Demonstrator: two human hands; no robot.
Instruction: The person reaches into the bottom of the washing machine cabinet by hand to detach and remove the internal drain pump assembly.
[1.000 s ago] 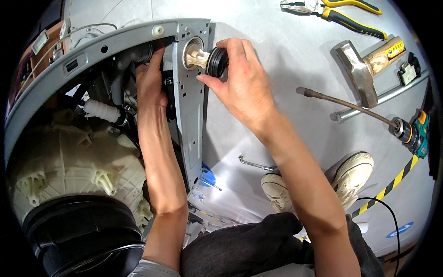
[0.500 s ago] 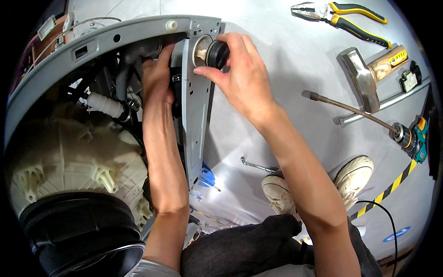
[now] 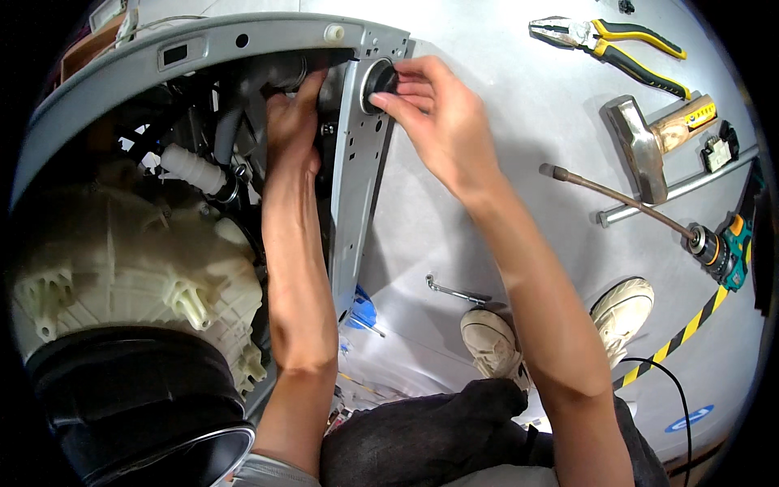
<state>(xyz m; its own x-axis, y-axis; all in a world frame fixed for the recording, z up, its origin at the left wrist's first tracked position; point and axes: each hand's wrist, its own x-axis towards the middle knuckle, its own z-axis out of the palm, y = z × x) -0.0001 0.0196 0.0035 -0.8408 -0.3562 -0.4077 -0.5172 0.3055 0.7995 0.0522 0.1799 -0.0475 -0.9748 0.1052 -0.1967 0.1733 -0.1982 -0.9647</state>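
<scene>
My right hand (image 3: 446, 118) grips the rim of a black round filter cap (image 3: 380, 79) with thumb and fingertips. The cap sits in a round hole near the top of the grey metal panel (image 3: 355, 174); its pale inner part is now hidden. Inside the machine, behind that panel, my left hand (image 3: 294, 122) closes around a dark rounded housing (image 3: 280, 71) with a metal clamp ring. Its thumb points up along the housing, and its other fingertips are partly hidden. Below my left hand's side lies a white ribbed hose piece (image 3: 193, 166).
A large cream plastic tub (image 3: 130, 260) with a black rubber bellows (image 3: 130, 398) fills the lower left. On the floor to the right lie pliers (image 3: 604, 49), a hammer (image 3: 637, 146), a metal bar (image 3: 698, 188), a power drill (image 3: 718, 247) with a long bit, and a small wrench (image 3: 454, 290).
My right hand has pushed the filter cap inward, so its pale inner part no longer shows. My left hand stays at the housing. The whole view has shifted slightly.
</scene>
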